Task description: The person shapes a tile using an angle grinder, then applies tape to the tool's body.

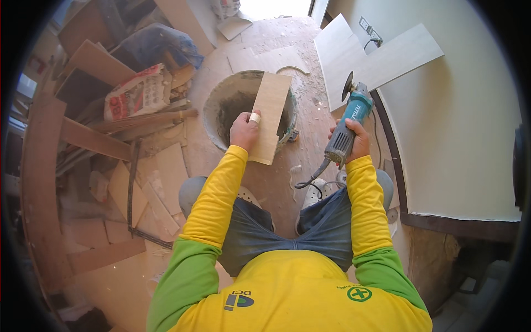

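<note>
My left hand (pixel 245 131) is closed on the left edge of a narrow beige tile strip (pixel 271 108), its thumb wrapped in a pale band. The strip lies across the top of a round, dirt-crusted bucket (pixel 217 91) and hides part of its inside. In my right hand (pixel 358 138) I grip a teal and grey angle grinder (pixel 344 130) by its body. Its dark disc (pixel 347 86) points away from me, to the right of the bucket and apart from the strip. A cord (pixel 314 176) runs from the grinder's rear toward my feet.
Large cut tiles (pixel 345 61) lean by the right wall below a socket (pixel 371 32) with a plug in it. At left are a printed sack (pixel 138 94), a blue plastic sheet (pixel 163 44), boards and tile offcuts (pixel 160 205). A dark metal bar (pixel 133 188) lies among them.
</note>
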`<state>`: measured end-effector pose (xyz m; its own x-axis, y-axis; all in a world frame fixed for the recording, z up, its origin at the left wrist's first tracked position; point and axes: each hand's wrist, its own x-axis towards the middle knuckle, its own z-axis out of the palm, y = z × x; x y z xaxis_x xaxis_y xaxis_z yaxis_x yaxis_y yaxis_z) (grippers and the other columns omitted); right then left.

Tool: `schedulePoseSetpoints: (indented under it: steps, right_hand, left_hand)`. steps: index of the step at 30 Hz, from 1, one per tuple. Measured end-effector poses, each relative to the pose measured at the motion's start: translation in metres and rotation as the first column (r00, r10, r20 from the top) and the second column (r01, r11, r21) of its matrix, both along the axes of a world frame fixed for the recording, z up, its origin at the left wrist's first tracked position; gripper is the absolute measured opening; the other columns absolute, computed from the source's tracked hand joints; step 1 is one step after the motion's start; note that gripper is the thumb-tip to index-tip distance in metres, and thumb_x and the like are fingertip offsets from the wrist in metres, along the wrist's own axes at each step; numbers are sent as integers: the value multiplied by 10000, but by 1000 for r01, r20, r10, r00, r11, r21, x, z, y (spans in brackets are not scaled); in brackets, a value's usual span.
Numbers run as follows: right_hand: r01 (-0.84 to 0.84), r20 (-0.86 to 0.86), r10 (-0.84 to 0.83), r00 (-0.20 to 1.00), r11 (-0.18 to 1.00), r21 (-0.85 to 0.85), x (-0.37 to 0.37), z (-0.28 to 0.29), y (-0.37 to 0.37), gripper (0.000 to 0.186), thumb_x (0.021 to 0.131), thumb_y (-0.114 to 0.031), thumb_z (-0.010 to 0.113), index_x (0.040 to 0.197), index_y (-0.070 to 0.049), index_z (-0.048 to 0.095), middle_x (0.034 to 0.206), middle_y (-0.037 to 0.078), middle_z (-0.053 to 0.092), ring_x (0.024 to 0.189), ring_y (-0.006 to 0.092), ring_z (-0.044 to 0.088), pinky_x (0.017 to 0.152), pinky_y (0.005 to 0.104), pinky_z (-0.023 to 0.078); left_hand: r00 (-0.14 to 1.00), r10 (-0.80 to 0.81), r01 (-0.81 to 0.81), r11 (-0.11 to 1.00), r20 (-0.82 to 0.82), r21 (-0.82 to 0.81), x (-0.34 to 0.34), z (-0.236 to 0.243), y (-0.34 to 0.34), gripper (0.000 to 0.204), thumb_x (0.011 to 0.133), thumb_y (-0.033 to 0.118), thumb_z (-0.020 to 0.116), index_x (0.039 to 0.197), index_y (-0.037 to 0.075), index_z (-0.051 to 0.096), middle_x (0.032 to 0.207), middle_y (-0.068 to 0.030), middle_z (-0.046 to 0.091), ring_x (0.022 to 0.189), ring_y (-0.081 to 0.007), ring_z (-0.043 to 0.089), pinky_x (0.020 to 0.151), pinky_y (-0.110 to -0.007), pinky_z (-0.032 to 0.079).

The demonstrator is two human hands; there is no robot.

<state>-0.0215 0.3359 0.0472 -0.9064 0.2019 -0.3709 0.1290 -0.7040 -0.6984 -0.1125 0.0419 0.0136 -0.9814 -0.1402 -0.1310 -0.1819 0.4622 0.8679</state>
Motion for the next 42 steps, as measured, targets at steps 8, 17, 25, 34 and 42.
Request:
schedulePoseSetpoints:
  steps: [8,17,25,34,42]
  right_hand:
    - [-7,2,7,1000,1000,-17,0,0,2,377,841,-243,715,1080,17,582,861,187,693,699,297,700,670,409,618]
    - [-40,3,40,999,998,47,-3,-6,3,412,847,-271,712,1107,27,594,870,174,708,705,275,721,667,367,631]
    - [-81,-13,82,997,996,32,-2,-1,2,418,849,-253,715,1126,33,589,885,179,704,725,278,720,682,370,630]
    - [-102,-53,99,994,994,-49,-2,7,-1,332,868,-194,709,1083,20,574,879,189,699,716,282,707,688,394,620]
    - [-130,85,126,988,991,36,-4,-3,9,352,861,-217,739,1078,8,578,865,178,697,693,269,701,642,380,618]
  left_hand:
    - [994,-103,105,979,23,-172,-10,6,5,466,947,514,634,1067,73,727,1037,-163,741,982,-335,698,871,-415,522]
    - [943,-288,324,909,168,-262,-34,-6,16,460,956,507,616,1113,89,728,1088,-179,731,1045,-357,684,916,-433,517]
    - [931,-233,125,926,-279,-357,-13,-8,11,430,944,387,670,1225,62,682,1133,-173,709,1058,-369,656,975,-447,494]
    - [785,-602,581,636,-145,507,96,32,69,547,942,169,723,1428,26,517,1082,-95,708,955,-191,674,858,-309,530]
    - [742,-651,186,431,161,883,116,17,109,657,928,99,715,1496,13,396,1069,-103,702,847,-150,656,753,-293,533]
